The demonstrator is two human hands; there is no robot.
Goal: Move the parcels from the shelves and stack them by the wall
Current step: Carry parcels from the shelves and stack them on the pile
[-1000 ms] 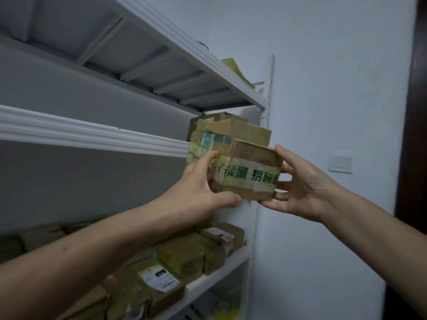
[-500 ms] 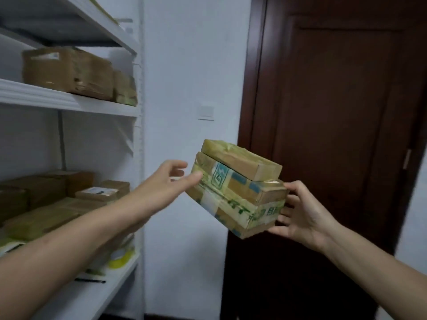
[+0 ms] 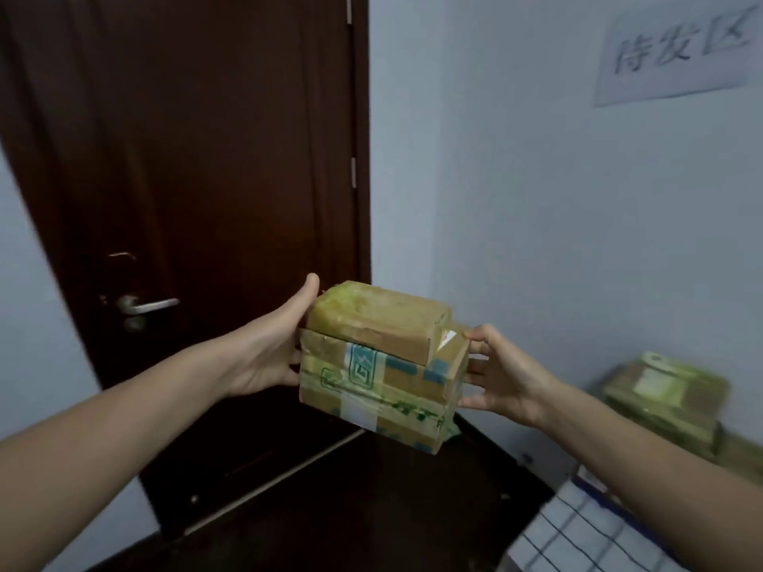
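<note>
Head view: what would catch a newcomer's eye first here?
Two stacked taped parcels held mid-frame between the left hand and right hand. Behind them to the left stands a dark door; lower right, more parcels sit by the wall below a paper sign.

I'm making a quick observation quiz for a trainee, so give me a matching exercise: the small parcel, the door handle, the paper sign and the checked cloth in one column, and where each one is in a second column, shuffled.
1 small parcel
2 door handle
3 paper sign
4 checked cloth

A high on the wall, upper right
B on top of the larger parcel
C bottom right corner
D on the dark door, left

Pairs: 1-B, 2-D, 3-A, 4-C
</note>
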